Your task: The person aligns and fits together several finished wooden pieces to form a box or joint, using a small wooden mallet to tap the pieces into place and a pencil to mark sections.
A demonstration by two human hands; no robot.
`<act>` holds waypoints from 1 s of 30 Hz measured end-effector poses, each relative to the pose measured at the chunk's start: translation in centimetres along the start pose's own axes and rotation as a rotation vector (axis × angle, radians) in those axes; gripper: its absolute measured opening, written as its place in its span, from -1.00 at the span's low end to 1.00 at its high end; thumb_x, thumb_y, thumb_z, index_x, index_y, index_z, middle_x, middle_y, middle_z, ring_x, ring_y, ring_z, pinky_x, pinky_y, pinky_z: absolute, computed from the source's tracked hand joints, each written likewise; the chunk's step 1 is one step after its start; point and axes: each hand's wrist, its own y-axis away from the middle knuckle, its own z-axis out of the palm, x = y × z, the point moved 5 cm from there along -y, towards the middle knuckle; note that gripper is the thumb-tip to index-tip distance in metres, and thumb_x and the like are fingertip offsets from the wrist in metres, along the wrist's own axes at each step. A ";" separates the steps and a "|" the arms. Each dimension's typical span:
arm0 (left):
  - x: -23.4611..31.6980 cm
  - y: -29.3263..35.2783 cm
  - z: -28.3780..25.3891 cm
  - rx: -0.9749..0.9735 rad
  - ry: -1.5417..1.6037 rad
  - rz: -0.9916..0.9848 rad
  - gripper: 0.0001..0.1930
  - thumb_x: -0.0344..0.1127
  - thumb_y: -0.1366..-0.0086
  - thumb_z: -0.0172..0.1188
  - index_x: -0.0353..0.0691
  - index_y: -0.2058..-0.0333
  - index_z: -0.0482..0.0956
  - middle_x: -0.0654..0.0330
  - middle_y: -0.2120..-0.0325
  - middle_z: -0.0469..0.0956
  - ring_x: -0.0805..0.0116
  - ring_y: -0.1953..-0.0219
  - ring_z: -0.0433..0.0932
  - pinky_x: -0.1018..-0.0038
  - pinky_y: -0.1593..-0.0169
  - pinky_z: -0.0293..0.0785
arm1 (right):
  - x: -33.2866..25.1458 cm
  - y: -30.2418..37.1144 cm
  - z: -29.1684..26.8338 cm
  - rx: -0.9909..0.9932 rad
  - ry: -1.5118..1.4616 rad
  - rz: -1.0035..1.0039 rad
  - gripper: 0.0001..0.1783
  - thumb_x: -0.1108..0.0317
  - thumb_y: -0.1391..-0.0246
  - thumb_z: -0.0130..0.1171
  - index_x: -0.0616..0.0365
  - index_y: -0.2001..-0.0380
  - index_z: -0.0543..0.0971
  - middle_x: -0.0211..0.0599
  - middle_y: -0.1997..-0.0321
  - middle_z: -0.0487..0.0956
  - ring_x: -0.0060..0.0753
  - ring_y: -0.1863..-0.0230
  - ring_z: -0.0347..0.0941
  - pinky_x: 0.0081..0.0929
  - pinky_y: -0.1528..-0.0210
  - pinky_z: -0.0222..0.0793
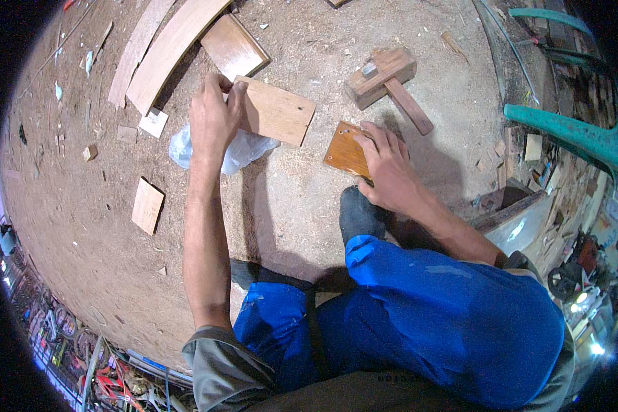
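Note:
My left hand (216, 117) grips one end of a pale, flat wooden board (279, 112), its thumb and fingers closed on the edge. Under that wrist lies a crumpled clear plastic bag (244, 150). Fingers of my right hand (391, 165) are wrapped over the far side of a smaller, orange-varnished wooden board (345, 147) with small holes near its corners. The two boards are apart. Beyond my right hand rests a wooden block tool with a stick handle (391, 79), a pale bit set in its top; I cannot tell its exact kind.
Two long curved planks (178, 51) and a varnished board (235, 47) lie at the far left. A small wood piece (147, 205) is on the dusty floor. At right are a teal plastic chair (563, 127) and scrap wood. Clutter fills the lower left rim.

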 end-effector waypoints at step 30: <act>-3.5 -0.2 -1.6 0.164 0.074 0.039 -0.73 -0.27 -0.29 0.29 -0.19 0.07 0.69 -0.06 0.10 0.68 0.03 0.05 0.69 0.20 -0.02 0.59 | 0.0 -0.4 -0.2 0.045 -0.075 -0.021 -0.20 0.39 0.05 0.39 0.30 -0.25 0.28 0.05 -0.38 0.22 0.25 -0.39 0.15 0.12 -0.40 0.11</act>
